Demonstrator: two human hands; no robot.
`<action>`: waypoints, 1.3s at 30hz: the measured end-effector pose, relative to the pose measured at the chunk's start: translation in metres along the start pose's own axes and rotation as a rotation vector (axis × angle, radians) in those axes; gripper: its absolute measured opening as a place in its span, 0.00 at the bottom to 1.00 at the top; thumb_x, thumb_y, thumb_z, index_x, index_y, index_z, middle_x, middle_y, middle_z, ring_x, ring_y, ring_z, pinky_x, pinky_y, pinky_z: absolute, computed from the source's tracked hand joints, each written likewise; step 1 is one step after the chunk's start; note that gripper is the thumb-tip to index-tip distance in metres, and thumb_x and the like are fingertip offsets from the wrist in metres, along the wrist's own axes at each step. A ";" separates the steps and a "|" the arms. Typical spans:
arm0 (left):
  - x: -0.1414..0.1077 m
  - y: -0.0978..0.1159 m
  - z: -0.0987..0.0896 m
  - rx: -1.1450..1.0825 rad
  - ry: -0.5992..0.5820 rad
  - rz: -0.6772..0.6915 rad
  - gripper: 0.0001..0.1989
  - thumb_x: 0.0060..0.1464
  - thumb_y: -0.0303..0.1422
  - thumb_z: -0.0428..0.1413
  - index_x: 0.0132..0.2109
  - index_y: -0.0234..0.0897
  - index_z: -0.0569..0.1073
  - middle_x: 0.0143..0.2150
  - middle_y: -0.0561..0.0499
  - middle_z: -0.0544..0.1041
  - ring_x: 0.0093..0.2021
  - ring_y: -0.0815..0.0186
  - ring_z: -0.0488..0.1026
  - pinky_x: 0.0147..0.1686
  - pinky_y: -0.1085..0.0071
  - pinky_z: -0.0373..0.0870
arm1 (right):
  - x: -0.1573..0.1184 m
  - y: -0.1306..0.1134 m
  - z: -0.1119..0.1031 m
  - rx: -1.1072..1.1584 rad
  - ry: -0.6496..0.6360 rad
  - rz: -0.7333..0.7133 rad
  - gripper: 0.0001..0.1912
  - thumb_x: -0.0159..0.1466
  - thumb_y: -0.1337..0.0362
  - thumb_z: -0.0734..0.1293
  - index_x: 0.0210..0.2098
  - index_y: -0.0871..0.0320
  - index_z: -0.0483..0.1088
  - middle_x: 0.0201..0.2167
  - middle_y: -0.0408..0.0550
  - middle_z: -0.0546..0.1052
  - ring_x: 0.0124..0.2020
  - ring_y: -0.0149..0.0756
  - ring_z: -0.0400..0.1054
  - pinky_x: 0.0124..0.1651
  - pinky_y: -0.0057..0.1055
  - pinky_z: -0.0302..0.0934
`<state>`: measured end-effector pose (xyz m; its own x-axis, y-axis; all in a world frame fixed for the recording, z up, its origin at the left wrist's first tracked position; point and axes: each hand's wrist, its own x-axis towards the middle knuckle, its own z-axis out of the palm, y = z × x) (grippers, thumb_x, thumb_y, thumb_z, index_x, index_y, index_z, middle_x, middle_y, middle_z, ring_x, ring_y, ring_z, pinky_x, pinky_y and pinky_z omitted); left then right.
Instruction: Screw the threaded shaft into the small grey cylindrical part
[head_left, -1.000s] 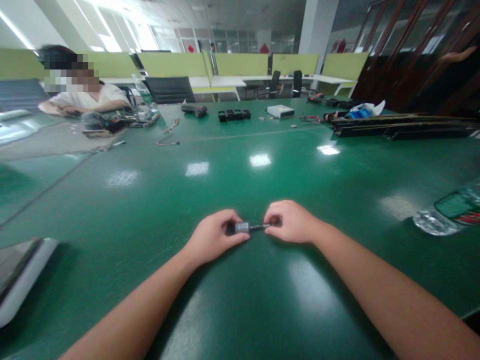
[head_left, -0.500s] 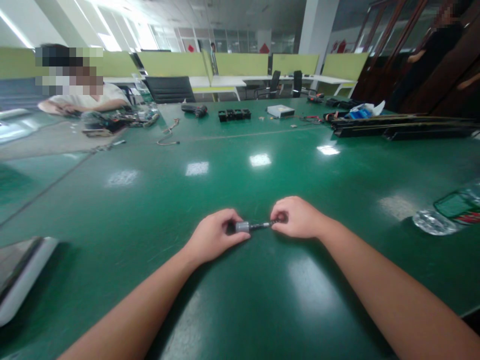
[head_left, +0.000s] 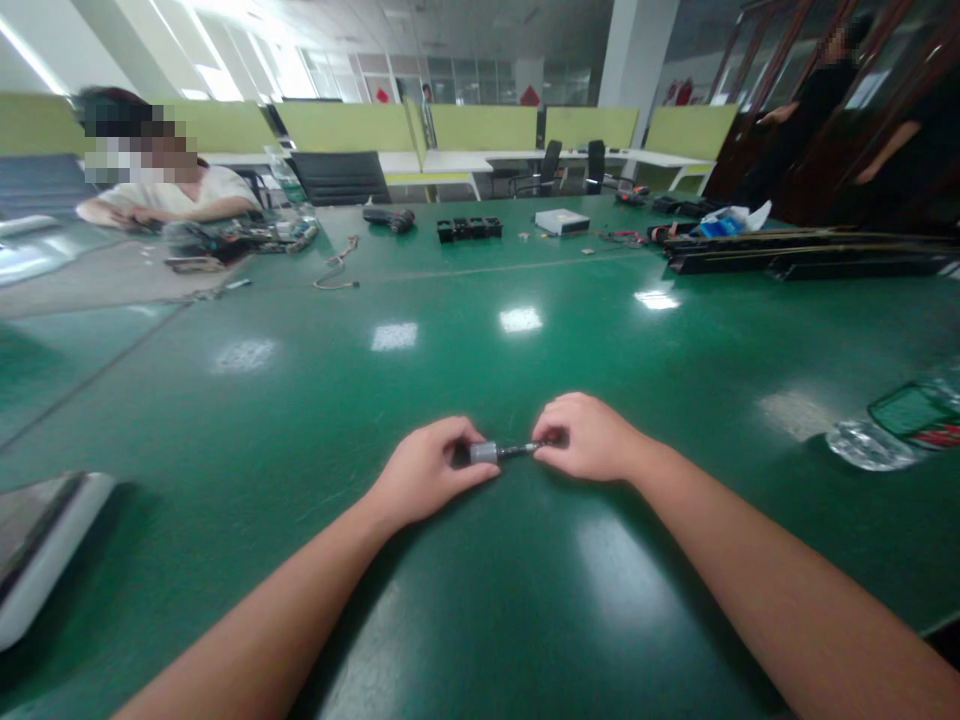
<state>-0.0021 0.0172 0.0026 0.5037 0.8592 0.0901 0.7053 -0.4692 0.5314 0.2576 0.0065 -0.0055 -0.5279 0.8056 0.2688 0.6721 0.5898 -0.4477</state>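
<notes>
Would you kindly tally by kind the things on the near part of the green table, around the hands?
Small grey-capped cylindrical part, pinched between left hand and right hand: 1
Clear plastic bottle, lying down: 1
Flat white-edged device: 1
Total: 3

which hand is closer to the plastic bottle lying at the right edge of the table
Right. The right hand lies on the bottle's side of the table, though well apart from it. The left hand is farther off, on the far side of the small grey part both hands pinch.
</notes>
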 end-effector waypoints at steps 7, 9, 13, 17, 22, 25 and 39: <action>0.000 -0.002 0.001 -0.012 0.005 0.011 0.17 0.50 0.47 0.63 0.38 0.38 0.76 0.28 0.56 0.70 0.28 0.67 0.65 0.29 0.72 0.58 | 0.003 -0.016 0.014 0.199 0.054 -0.026 0.21 0.57 0.70 0.72 0.51 0.56 0.75 0.40 0.46 0.81 0.39 0.35 0.72 0.47 0.32 0.62; 0.000 -0.003 0.001 -0.011 0.002 0.012 0.17 0.50 0.47 0.63 0.38 0.39 0.76 0.28 0.56 0.70 0.28 0.67 0.65 0.29 0.72 0.58 | 0.002 -0.016 0.015 0.287 0.058 0.035 0.28 0.56 0.72 0.72 0.56 0.55 0.71 0.40 0.44 0.81 0.34 0.31 0.71 0.42 0.29 0.63; 0.000 -0.002 0.001 -0.003 -0.004 0.009 0.17 0.50 0.47 0.63 0.39 0.39 0.76 0.28 0.56 0.70 0.28 0.67 0.65 0.29 0.72 0.58 | 0.000 -0.009 0.015 0.282 0.095 0.050 0.27 0.55 0.71 0.72 0.55 0.56 0.72 0.43 0.46 0.81 0.34 0.32 0.71 0.42 0.31 0.64; 0.000 -0.002 0.000 -0.010 -0.004 0.005 0.16 0.50 0.46 0.64 0.39 0.39 0.76 0.27 0.56 0.69 0.28 0.67 0.65 0.29 0.72 0.58 | 0.000 -0.005 0.014 0.208 0.082 0.003 0.22 0.55 0.70 0.72 0.50 0.57 0.75 0.43 0.47 0.81 0.43 0.38 0.73 0.48 0.34 0.65; 0.000 -0.002 0.001 -0.016 -0.004 0.004 0.16 0.50 0.46 0.64 0.38 0.39 0.76 0.27 0.56 0.69 0.28 0.67 0.65 0.29 0.72 0.57 | 0.001 -0.006 0.013 0.159 0.057 -0.009 0.19 0.56 0.69 0.72 0.48 0.57 0.76 0.43 0.48 0.81 0.44 0.39 0.74 0.50 0.34 0.65; 0.000 -0.003 0.001 -0.014 -0.005 0.002 0.16 0.50 0.46 0.64 0.39 0.39 0.76 0.28 0.56 0.70 0.28 0.67 0.65 0.29 0.73 0.57 | 0.002 -0.006 0.015 0.148 0.057 -0.029 0.19 0.55 0.69 0.72 0.47 0.58 0.77 0.43 0.48 0.80 0.43 0.38 0.73 0.49 0.33 0.65; 0.001 -0.005 0.002 -0.003 -0.015 -0.007 0.17 0.49 0.47 0.64 0.39 0.39 0.77 0.27 0.57 0.69 0.28 0.67 0.65 0.28 0.73 0.57 | 0.010 -0.010 0.023 0.098 0.035 -0.050 0.09 0.59 0.64 0.72 0.40 0.56 0.78 0.38 0.46 0.80 0.40 0.38 0.72 0.47 0.33 0.61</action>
<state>-0.0038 0.0204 -0.0013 0.5062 0.8593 0.0739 0.7074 -0.4627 0.5343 0.2340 0.0074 -0.0184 -0.5397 0.7780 0.3216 0.5906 0.6221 -0.5140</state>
